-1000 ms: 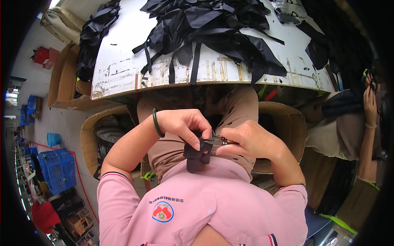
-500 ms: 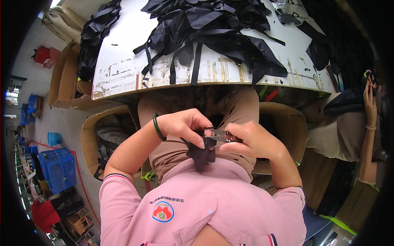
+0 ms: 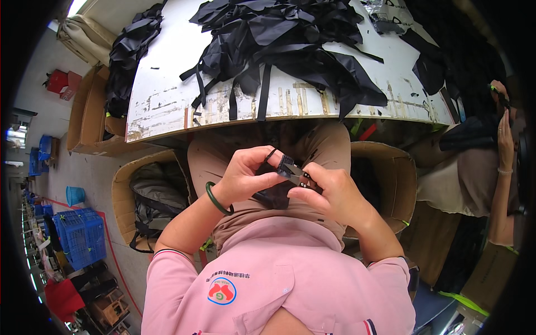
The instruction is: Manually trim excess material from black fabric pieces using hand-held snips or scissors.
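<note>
Above my lap, my left hand [image 3: 245,174] pinches a small black fabric piece [image 3: 285,164] between thumb and fingers. A thin black strip or cord crosses one of its fingertips. More dark cloth [image 3: 272,199] hangs below the hand, partly hidden by it. In my right hand [image 3: 334,190] is a pair of small thread snips [image 3: 294,174], gripped between thumb and fingers. The snips' pointed metal blades reach left to the fabric at my left fingertips. Whether the blades are cutting cannot be made out.
Ahead stands a white worktable [image 3: 162,100] with a heap of black fabric pieces [image 3: 273,33]. Open cardboard boxes flank my legs, the left box [image 3: 124,190] holding a grey-black bag [image 3: 159,192]. At far right a co-worker's hand [image 3: 505,137] is near dark cloth. Blue crates [image 3: 81,234] stand left.
My left hand has turned, raising the fabric piece at its fingertips, and less cloth hangs below. The snips now point up-left against the fabric. The co-worker's hands have shifted slightly.
</note>
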`<state>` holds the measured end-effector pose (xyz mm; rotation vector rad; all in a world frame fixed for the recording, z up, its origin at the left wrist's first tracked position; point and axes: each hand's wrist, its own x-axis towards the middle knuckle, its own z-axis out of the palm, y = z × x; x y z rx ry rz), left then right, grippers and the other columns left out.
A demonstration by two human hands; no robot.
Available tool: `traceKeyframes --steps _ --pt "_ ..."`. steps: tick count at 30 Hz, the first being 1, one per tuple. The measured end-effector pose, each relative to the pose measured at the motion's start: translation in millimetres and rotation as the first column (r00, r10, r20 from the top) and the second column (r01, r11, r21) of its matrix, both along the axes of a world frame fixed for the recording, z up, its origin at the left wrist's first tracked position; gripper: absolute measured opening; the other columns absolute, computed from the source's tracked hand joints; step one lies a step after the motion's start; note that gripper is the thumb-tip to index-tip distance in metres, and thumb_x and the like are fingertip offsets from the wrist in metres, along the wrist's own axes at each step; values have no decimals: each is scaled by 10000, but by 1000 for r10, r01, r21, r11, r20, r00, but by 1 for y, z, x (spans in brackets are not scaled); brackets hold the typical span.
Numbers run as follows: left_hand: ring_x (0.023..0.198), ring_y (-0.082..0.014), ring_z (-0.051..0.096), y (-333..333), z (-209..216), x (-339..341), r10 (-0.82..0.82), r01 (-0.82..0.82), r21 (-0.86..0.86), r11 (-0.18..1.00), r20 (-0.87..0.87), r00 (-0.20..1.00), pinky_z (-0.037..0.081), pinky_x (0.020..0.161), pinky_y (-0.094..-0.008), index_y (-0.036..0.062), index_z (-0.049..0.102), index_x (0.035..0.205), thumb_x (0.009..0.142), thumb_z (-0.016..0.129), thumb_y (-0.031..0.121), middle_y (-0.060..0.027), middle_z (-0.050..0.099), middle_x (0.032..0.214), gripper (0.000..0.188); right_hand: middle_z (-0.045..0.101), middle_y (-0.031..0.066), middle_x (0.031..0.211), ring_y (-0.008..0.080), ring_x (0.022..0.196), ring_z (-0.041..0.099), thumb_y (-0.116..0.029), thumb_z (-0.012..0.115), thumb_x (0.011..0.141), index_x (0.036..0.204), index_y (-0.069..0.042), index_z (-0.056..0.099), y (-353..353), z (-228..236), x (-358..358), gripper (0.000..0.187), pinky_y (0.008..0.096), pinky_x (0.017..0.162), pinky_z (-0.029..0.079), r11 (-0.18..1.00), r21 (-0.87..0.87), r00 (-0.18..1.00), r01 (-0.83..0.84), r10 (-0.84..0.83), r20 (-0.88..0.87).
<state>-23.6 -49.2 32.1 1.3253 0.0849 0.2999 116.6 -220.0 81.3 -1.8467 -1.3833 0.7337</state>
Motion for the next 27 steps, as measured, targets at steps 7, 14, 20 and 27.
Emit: traceKeyframes --steps 7,14,20,27 --pt "818 -106 577 -3 0 -2 23 -23 18 1000 -34 999 445 737 -237 -4 682 908 788 692 -33 -48 642 897 123 574 122 616 322 552 585 -356 716 823 826 -51 527 -1 0 -2 359 401 507 429 999 -29 1000 14 -14 -15" --pt "901 -131 602 -1 -1 -5 -37 41 107 993 -37 999 480 787 -252 -40 666 962 805 665 -89 -91 632 994 165 590 116 624 317 559 597 -371 686 840 840 -65 521 -1 -5 -4 347 410 505 444 997 70 984 -16 3 181" --pt "908 -132 605 -1 -1 -3 -21 31 150 988 -65 998 480 798 -248 -37 671 972 808 655 -89 -91 635 1003 173 585 113 630 299 538 589 -356 695 841 870 -59 533 -7 -14 0 339 387 495 442 993 115 960 -33 -1 281" --pt "881 -177 543 -24 4 31 -115 98 447 889 11 993 462 785 -287 4 608 917 780 716 78 -101 546 1041 189 505 -53 695 45 656 434 -166 734 840 937 -45 562 -23 -31 15 232 207 603 385 950 85 839 302 -222 -497"
